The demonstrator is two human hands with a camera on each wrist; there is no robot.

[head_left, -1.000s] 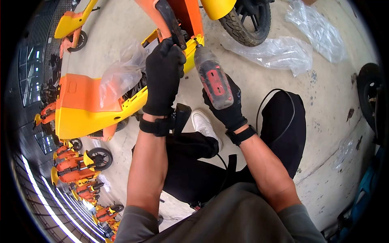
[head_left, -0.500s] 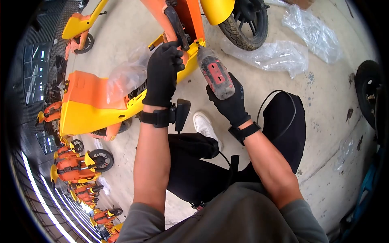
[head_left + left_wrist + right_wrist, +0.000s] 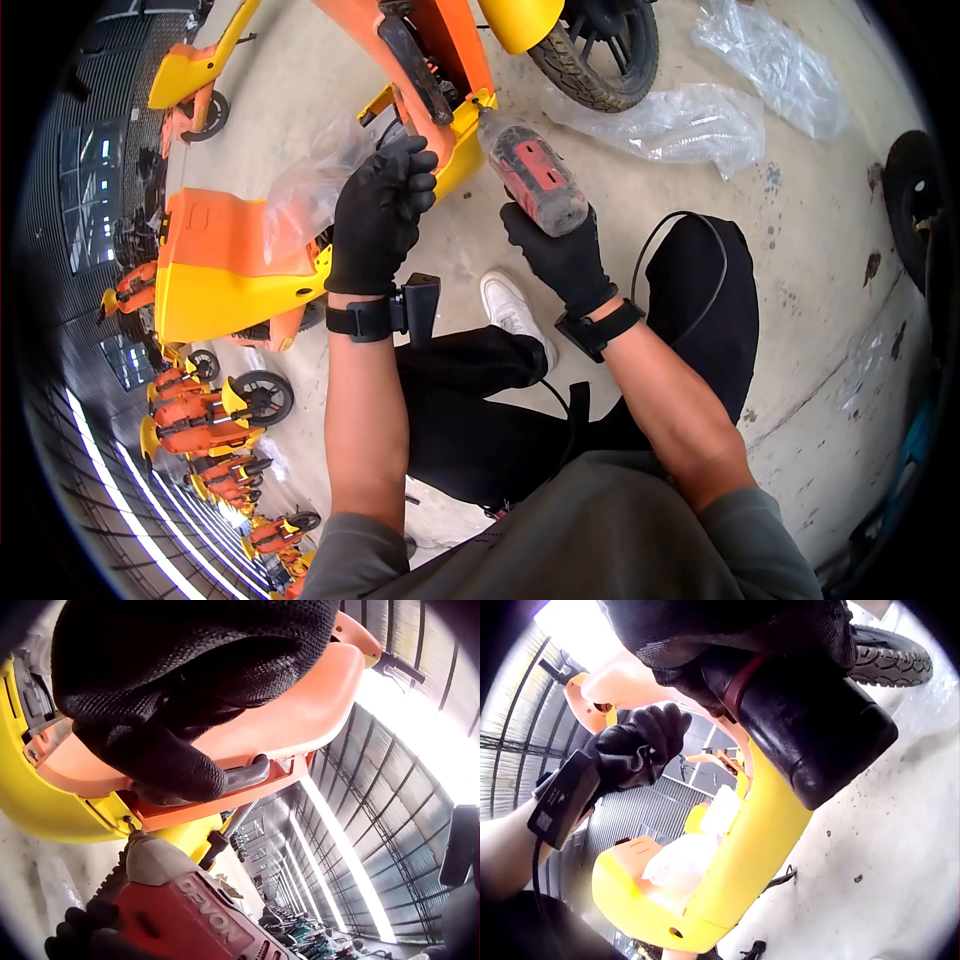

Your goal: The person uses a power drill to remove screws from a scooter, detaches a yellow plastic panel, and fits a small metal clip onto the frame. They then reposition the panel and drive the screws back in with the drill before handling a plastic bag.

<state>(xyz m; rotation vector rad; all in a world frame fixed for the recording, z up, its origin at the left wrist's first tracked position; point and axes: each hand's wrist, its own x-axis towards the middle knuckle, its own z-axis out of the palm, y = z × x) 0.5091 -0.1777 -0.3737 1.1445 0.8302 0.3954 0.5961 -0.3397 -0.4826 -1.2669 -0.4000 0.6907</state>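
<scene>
My right hand (image 3: 562, 258), in a black glove, grips the handle of a red and grey cordless driver (image 3: 538, 178) marked DEVON. In the left wrist view, the driver's tip meets a small screw (image 3: 128, 820) at the corner of a yellow body panel (image 3: 75, 821) of an orange and yellow scooter. The driver's black battery end (image 3: 821, 735) shows in the right wrist view. My gloved left hand (image 3: 378, 215) is beside the scooter's orange panel (image 3: 425, 105), below a black bar (image 3: 415, 65). Its fingers are curled, with nothing visible between them.
A black tyre (image 3: 590, 75) stands at the top, beside clear plastic sheeting (image 3: 690, 125) on the concrete floor. More plastic (image 3: 310, 195) lies over the scooter's body. Several other scooters (image 3: 200, 415) line the left side. A loose wheel (image 3: 908, 190) is at the right edge.
My left hand has drawn back from beside the black bar, down and to the left. The driver stays at the yellow panel's corner, its body tilted slightly more to the right.
</scene>
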